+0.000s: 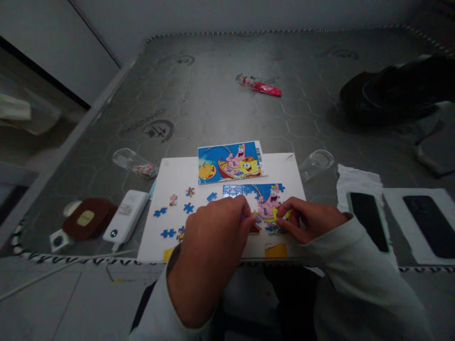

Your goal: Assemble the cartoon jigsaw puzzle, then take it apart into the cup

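On a white board (pixel 177 170) lies a partly joined cartoon jigsaw puzzle (pixel 268 195) with a blue top edge and a pink figure. My left hand (pixel 216 232) is closed over its left part, thumb and forefinger pinched together; whatever they hold is hidden. From the right, my right hand (pixel 313 219) pinches a yellow puzzle piece (pixel 284 214) at the joined section. I cannot tell whether that piece is locked in. Several loose pieces lie left of my hands, among them a blue piece (pixel 188 207) and a pink one (pixel 173 200). Behind the puzzle rests a picture card (pixel 227 163).
Clear cups (pixel 316 163) lie on both sides of the board; the left one holds small pieces. At left are a white power bank (pixel 126 218) and a brown case (pixel 87 218). Two phones (pixel 368 220) lie at right. Farther back are a red wrapper (pixel 259 86) and a black bag (pixel 387 94).
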### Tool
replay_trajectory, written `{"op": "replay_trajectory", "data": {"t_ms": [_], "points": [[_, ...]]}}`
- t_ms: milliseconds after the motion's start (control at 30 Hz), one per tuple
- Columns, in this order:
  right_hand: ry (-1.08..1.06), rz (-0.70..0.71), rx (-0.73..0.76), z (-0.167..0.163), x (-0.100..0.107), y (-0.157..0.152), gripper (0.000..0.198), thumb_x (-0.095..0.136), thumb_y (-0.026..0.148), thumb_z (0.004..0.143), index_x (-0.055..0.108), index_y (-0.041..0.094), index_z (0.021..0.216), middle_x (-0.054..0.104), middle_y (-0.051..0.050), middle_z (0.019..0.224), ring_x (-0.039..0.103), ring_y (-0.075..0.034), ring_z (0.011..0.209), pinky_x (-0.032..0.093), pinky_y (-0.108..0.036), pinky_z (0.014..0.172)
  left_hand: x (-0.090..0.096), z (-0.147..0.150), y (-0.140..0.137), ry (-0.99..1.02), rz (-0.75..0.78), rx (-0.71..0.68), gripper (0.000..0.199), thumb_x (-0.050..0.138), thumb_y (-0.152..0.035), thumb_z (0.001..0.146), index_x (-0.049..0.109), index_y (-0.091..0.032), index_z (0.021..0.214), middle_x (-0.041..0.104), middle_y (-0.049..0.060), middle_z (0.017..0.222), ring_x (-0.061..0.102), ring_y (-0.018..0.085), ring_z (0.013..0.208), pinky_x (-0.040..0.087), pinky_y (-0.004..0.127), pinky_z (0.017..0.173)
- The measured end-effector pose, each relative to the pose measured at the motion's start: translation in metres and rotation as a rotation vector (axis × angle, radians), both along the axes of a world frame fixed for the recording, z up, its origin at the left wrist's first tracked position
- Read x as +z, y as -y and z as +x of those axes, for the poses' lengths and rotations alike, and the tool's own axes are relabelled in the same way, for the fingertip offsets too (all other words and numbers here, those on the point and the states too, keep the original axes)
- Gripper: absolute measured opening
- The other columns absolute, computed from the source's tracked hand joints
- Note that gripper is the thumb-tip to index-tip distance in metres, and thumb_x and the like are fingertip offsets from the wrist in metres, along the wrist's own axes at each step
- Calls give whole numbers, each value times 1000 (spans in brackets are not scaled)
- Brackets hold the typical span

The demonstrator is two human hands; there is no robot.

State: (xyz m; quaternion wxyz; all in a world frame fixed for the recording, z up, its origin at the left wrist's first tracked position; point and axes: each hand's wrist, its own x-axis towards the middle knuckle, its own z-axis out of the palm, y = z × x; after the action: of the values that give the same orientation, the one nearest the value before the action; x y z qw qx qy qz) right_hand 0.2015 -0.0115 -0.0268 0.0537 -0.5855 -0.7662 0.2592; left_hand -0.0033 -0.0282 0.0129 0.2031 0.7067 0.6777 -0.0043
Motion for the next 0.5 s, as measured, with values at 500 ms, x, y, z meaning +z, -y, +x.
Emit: {"op": "replay_trajectory", "data": {"t_ms": [500], "points": [[-187, 231, 24, -27, 30, 11, 32, 56, 53, 90, 66, 24, 81, 60, 4, 54, 49, -10, 46, 31, -25, 51, -1, -24, -4, -119, -25, -68, 26, 47, -46, 95, 66, -28, 91, 73, 4, 83, 68, 27, 77, 39, 32, 61]]}}
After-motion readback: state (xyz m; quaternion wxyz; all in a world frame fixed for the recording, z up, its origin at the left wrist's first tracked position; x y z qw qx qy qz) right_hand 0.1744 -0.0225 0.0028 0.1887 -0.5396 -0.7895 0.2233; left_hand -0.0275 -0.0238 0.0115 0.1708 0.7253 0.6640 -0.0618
